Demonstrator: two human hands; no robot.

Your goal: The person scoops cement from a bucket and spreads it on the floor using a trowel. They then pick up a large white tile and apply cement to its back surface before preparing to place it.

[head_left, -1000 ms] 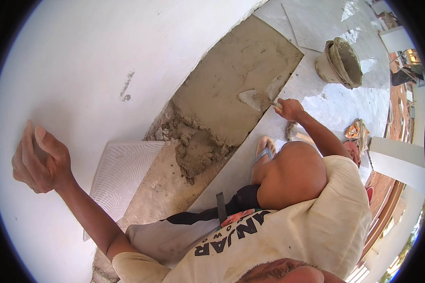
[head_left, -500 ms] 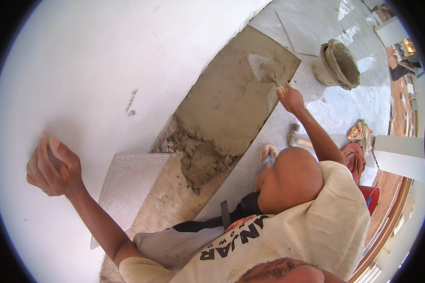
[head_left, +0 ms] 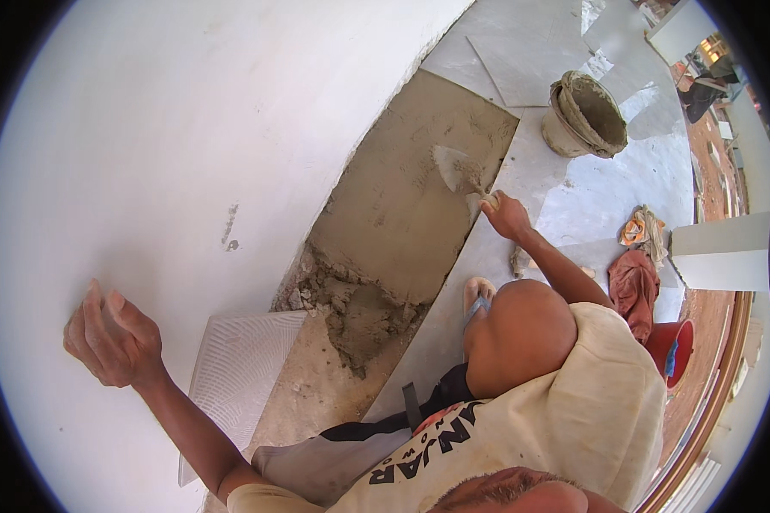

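My right hand [head_left: 508, 215] is closed around the handle of a pointed trowel [head_left: 453, 168]. The trowel's blade lies against the smooth grey mortar bed [head_left: 389, 184], near its right edge. To the left, my left hand [head_left: 114, 335] rests against the white wall [head_left: 145, 137] with loosely bent fingers and the thumb apart, holding nothing. Rough, lumpy mortar [head_left: 359, 321] forms the near end of the bed. Beside it, a pale tile [head_left: 239, 355] with a ridged pattern leans on the wall, partly behind my left forearm.
A mortar-crusted bucket [head_left: 565, 128] stands on the laid grey tiles [head_left: 522, 64] beyond my right hand. My right forearm partly covers a hammer [head_left: 518, 260]. Farther right are a crumpled reddish cloth [head_left: 635, 286], a red bucket [head_left: 674, 346] and a white pillar [head_left: 719, 252].
The trowel in my right hand has moved nearer to me over the mortar, away from the bed's far edge. My left hand stays at the wall. The whole view has shifted slightly.
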